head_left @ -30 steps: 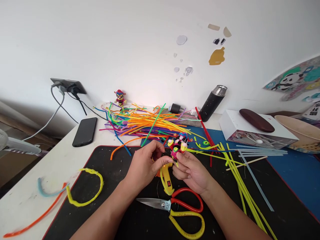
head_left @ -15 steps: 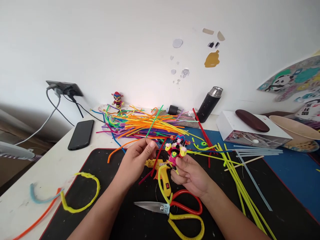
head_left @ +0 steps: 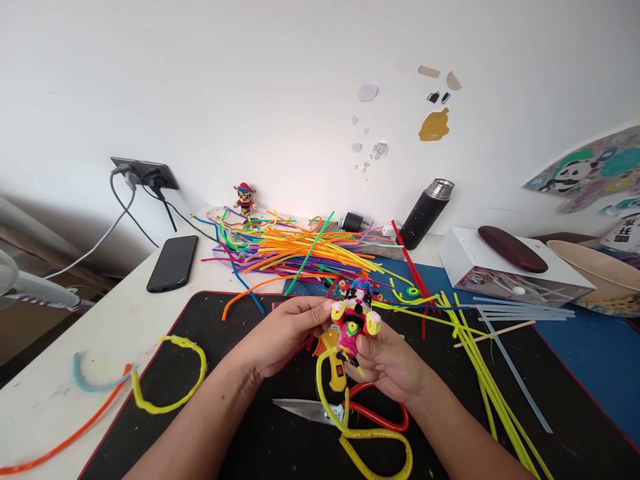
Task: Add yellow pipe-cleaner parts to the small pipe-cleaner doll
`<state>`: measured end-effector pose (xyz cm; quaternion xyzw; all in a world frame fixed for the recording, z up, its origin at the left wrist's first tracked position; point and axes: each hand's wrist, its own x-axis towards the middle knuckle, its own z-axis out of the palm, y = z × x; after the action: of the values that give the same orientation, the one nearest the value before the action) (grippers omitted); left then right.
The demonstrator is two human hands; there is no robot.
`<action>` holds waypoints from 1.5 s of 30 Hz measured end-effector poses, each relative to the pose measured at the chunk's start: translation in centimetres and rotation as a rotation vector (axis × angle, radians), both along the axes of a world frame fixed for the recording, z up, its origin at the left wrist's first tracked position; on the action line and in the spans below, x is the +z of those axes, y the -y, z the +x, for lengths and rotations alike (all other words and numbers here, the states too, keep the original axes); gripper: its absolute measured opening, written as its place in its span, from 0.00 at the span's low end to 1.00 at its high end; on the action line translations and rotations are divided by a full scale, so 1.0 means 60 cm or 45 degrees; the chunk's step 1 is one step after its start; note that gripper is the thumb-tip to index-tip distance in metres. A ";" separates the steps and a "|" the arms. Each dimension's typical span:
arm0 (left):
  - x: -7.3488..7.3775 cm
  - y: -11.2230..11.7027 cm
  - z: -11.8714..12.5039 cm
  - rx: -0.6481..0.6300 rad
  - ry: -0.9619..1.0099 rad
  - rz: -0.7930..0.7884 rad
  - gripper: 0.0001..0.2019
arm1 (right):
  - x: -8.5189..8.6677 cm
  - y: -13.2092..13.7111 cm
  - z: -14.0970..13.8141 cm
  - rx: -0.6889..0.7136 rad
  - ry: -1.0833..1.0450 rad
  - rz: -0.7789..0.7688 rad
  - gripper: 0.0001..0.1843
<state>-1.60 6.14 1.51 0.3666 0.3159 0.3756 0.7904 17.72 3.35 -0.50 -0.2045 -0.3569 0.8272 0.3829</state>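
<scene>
A small pipe-cleaner figure [head_left: 351, 327], with a pink body, yellow arms and a blue-and-red headpiece, is held upright over the mat. My right hand [head_left: 395, 363] grips it around its lower side. On the other side, my left hand [head_left: 293, 333] is closed, thumb and fingertips at the figure's raised arm. A yellow pipe cleaner [head_left: 320, 387] hangs in a bend below the figure, over the scissors [head_left: 377, 423] with one red and one yellow handle. Partly hidden behind the hands and figure is a yellow glue gun [head_left: 337, 377].
Many coloured pipe cleaners [head_left: 300, 247] are heaped at the back, near a finished figure [head_left: 245, 199]. A phone [head_left: 173, 263] lies left. At right are a black flask [head_left: 425, 213], a white box [head_left: 460, 257], yellow-green pipe cleaners [head_left: 483, 360] and translucent glue sticks [head_left: 520, 380].
My left hand has moved right and down to the figure, its fingertips now at the arm. The figure has come slightly lower, still in my right hand. The view has shifted slightly.
</scene>
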 end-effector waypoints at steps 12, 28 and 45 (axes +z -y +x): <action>-0.008 0.004 0.011 0.026 0.123 -0.113 0.21 | 0.008 0.002 -0.004 0.018 0.075 0.030 0.23; -0.007 0.004 0.007 -0.038 0.207 -0.182 0.19 | 0.013 -0.001 -0.007 0.032 0.105 -0.039 0.29; -0.020 -0.018 -0.004 0.249 0.375 -0.248 0.17 | 0.011 -0.008 -0.014 -0.194 0.205 -0.068 0.23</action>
<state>-1.84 7.23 0.29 0.1970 0.2658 0.4676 0.8197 16.89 3.84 0.18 -0.3072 -0.3477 0.7857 0.4092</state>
